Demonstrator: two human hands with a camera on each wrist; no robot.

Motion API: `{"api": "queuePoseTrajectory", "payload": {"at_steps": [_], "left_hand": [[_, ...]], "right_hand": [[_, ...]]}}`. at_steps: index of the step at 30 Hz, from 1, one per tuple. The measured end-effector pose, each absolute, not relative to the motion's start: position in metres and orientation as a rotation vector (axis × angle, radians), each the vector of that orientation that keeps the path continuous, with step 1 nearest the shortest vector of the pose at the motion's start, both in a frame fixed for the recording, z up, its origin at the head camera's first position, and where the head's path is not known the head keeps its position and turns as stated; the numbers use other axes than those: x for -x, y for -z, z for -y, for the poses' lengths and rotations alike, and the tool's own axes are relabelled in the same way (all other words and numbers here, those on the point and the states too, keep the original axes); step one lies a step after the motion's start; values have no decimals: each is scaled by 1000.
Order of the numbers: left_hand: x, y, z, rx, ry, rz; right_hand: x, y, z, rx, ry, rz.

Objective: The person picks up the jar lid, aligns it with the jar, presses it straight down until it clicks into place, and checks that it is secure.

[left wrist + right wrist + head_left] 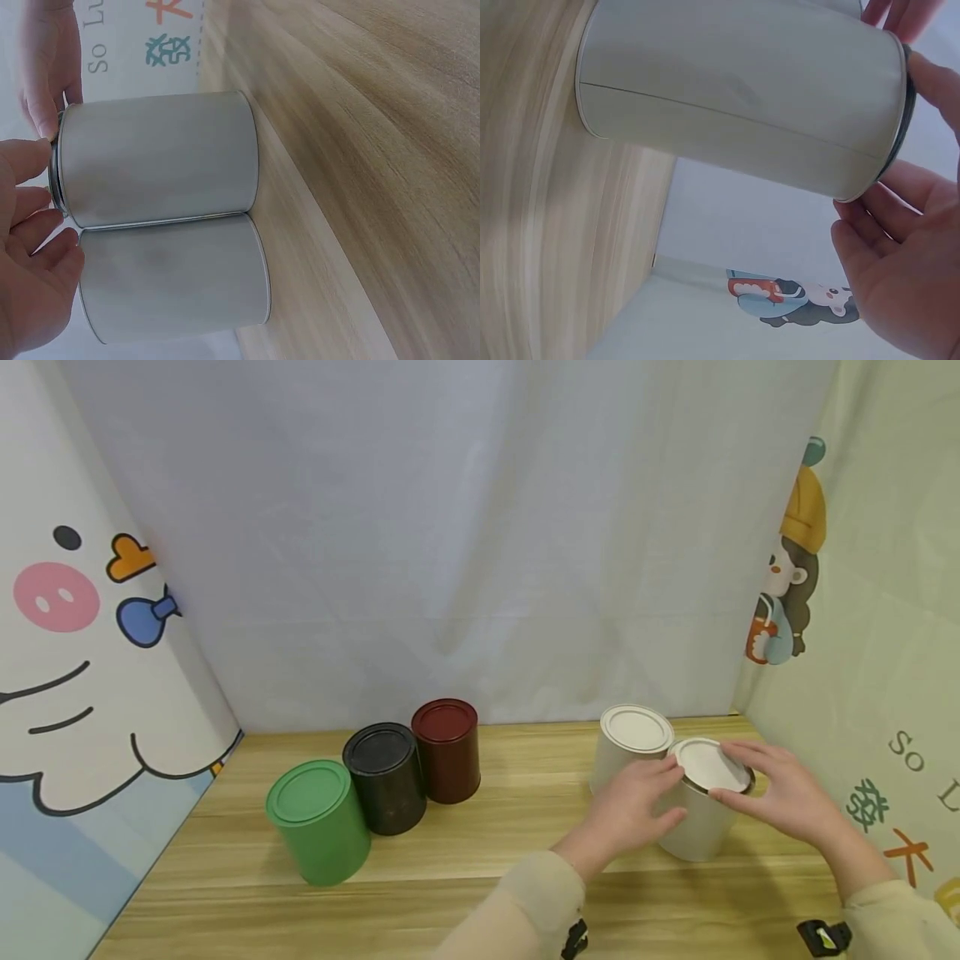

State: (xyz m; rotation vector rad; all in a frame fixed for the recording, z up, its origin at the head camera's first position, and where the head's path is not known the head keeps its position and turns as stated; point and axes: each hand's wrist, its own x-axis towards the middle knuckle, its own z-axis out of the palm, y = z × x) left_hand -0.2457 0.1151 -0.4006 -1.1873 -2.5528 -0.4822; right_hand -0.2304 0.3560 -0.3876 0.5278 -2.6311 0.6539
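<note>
A white can (pixel 696 827) stands at the front right, its white lid (pixel 707 762) sitting unevenly; a dark band shows under the lid's front and right edge. My right hand (pixel 783 792) grips the lid from the right, thumb in front and fingers behind. From the left, my left hand (pixel 628 806) holds the lid's edge with its fingertips. In the left wrist view, the left thumb (pixel 26 157) and curled fingers lie at the lid's rim. The right wrist view has the right fingers (pixel 889 214) around the can's top edge.
A second white lidded can (pixel 636 731) stands just behind, close against the first. To the left stand a green can (pixel 322 827), a black can (pixel 387 785) and a dark red can (pixel 447 752) on the wooden table (pixel 480 860). Curtains (pixel 465 543) enclose the back and sides.
</note>
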Motion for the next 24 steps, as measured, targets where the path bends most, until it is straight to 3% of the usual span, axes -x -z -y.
{"api": "queuePoseTrajectory", "payload": {"at_steps": [16,24], "left_hand": [[243,403,-120,1170,296,2585],[239,400,-122,1180,124,2559]], "right_hand": [[233,377,-358,-548,-654,2779],[241,368,-362,-698,-538,2751]]}}
